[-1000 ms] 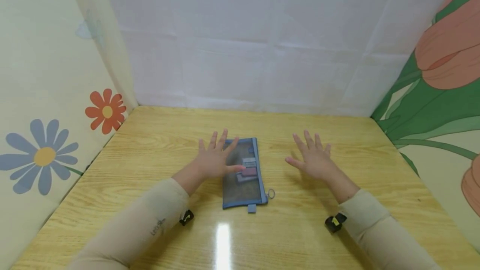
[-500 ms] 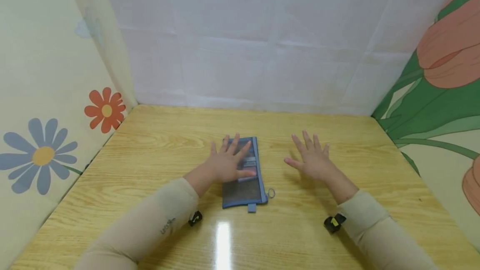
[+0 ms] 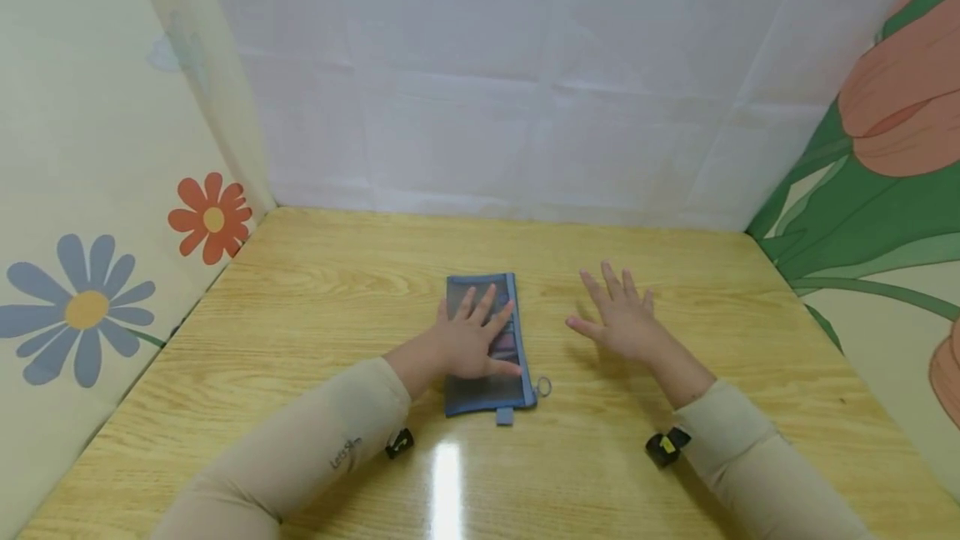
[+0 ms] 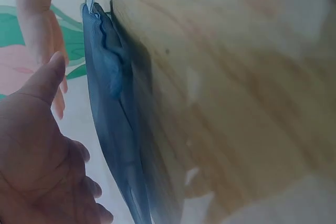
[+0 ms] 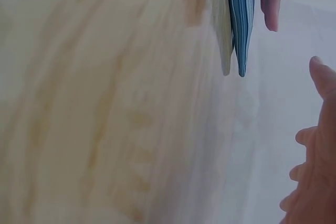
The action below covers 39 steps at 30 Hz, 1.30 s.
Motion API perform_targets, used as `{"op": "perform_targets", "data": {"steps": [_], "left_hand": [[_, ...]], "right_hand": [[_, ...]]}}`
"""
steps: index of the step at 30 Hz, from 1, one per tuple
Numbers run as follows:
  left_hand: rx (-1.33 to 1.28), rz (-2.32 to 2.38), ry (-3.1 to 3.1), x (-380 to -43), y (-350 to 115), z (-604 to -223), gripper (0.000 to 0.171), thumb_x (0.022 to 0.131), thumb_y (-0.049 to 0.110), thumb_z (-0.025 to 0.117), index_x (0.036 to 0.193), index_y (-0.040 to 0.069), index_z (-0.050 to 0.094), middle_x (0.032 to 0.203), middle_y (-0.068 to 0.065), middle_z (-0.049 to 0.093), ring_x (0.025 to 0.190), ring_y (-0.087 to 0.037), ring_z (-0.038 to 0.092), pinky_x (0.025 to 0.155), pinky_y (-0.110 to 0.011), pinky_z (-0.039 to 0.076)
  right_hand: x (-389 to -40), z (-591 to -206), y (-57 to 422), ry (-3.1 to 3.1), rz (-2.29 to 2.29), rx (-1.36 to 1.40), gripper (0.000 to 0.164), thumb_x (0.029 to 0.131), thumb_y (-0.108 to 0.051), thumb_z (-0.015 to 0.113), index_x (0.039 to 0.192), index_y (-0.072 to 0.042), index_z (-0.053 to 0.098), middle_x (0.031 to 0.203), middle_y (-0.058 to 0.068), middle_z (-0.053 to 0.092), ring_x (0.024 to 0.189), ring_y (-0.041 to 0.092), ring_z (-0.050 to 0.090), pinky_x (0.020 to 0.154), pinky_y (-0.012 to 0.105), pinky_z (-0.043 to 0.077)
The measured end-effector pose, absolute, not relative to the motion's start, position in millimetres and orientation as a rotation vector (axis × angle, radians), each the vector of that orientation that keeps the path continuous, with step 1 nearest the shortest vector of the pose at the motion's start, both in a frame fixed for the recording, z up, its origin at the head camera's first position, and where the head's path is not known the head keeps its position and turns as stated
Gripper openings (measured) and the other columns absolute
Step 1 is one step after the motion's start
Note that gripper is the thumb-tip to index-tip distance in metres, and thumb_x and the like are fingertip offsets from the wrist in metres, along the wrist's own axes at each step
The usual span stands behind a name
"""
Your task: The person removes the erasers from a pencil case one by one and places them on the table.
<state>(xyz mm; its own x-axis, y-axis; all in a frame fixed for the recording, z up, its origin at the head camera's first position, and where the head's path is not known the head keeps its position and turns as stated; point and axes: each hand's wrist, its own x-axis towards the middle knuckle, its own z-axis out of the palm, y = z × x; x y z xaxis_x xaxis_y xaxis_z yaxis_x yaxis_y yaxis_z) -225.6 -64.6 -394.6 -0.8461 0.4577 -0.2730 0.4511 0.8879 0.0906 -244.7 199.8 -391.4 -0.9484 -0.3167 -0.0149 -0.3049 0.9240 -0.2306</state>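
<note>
A blue mesh zip pouch (image 3: 480, 395) lies flat on the wooden table, with small items showing through its mesh. My left hand (image 3: 472, 347) is over the pouch with fingers spread, covering much of its middle. In the left wrist view that hand (image 4: 42, 150) is held above the pouch (image 4: 113, 114), a gap showing between palm and fabric. To the right of the pouch, my right hand (image 3: 622, 323) hovers over the table with its fingers spread, holding nothing. The right wrist view shows the same hand (image 5: 317, 156) apart from the pouch (image 5: 241, 24).
The pouch's zip ring (image 3: 544, 387) and fabric tab (image 3: 505, 417) stick out at its near right corner. A white cloth (image 3: 480, 107) hangs behind the wooden table (image 3: 322, 273). Flower-printed panels stand at the left (image 3: 75, 148) and right (image 3: 900, 232).
My left hand has moved right and slightly nearer, from the pouch's left edge to over its middle. The right hand has barely shifted. The pouch has stayed in place.
</note>
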Motion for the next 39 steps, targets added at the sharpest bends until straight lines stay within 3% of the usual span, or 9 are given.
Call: {"op": "perform_targets", "data": {"steps": [7, 13, 19, 26, 33, 39], "left_hand": [[0.685, 0.001, 2.733, -224, -61, -398, 0.109, 0.064, 0.088, 0.029, 0.146, 0.026, -0.009, 0.152, -0.007, -0.014, 0.137, -0.035, -0.009, 0.102, -0.065, -0.002], [0.656, 0.006, 2.673, -223, -58, -396, 0.114, 0.063, 0.086, 0.039, 0.146, 0.024, -0.009, 0.151, -0.007, -0.017, 0.136, -0.036, -0.008, 0.105, -0.06, 0.003], [0.648, -0.02, 2.657, -227, -57, -396, 0.118, 0.061, 0.085, 0.042, 0.146, 0.024, -0.01, 0.151, -0.007, -0.018, 0.137, -0.035, -0.007, 0.107, -0.058, 0.006], [0.643, -0.032, 2.645, -230, -56, -395, 0.12, 0.059, 0.084, 0.046, 0.146, 0.023, -0.01, 0.151, -0.008, -0.017, 0.138, -0.033, -0.006, 0.107, -0.057, 0.007], [0.66, -0.064, 2.648, -234, -56, -395, 0.121, 0.06, 0.081, 0.051, 0.146, 0.022, -0.01, 0.151, -0.009, -0.016, 0.138, -0.034, -0.005, 0.107, -0.056, 0.009], [0.685, -0.059, 2.643, -237, -57, -393, 0.12, 0.061, 0.078, 0.054, 0.147, 0.021, -0.008, 0.151, -0.009, -0.014, 0.138, -0.033, -0.005, 0.107, -0.056, 0.009]], "right_hand": [[-245, -392, 198, 3.021, -0.364, -0.486, 0.085, 0.084, -0.067, 0.038, 0.149, -0.021, 0.007, 0.152, 0.018, -0.006, 0.134, 0.044, -0.011, 0.095, 0.071, -0.005], [-246, -391, 197, 3.015, -0.357, -0.516, 0.086, 0.083, -0.069, 0.036, 0.148, -0.019, 0.011, 0.152, 0.019, -0.004, 0.134, 0.046, -0.007, 0.095, 0.073, 0.001], [-246, -390, 194, 2.986, -0.403, -0.544, 0.082, 0.085, -0.061, 0.045, 0.148, -0.02, 0.012, 0.152, 0.016, -0.005, 0.134, 0.044, -0.008, 0.097, 0.071, 0.0], [-247, -392, 189, 2.99, -0.447, -0.652, 0.081, 0.085, -0.056, 0.051, 0.148, -0.017, 0.016, 0.151, 0.02, 0.002, 0.135, 0.045, -0.003, 0.099, 0.069, 0.006], [-245, -389, 182, 2.992, -0.531, -0.722, 0.081, 0.084, -0.055, 0.053, 0.147, -0.017, 0.02, 0.151, 0.018, 0.006, 0.136, 0.043, 0.003, 0.106, 0.058, 0.009], [-243, -388, 177, 2.959, -0.627, -0.756, 0.079, 0.084, -0.057, 0.053, 0.146, -0.02, 0.022, 0.151, 0.015, 0.011, 0.136, 0.041, 0.007, 0.104, 0.06, 0.014]]}}
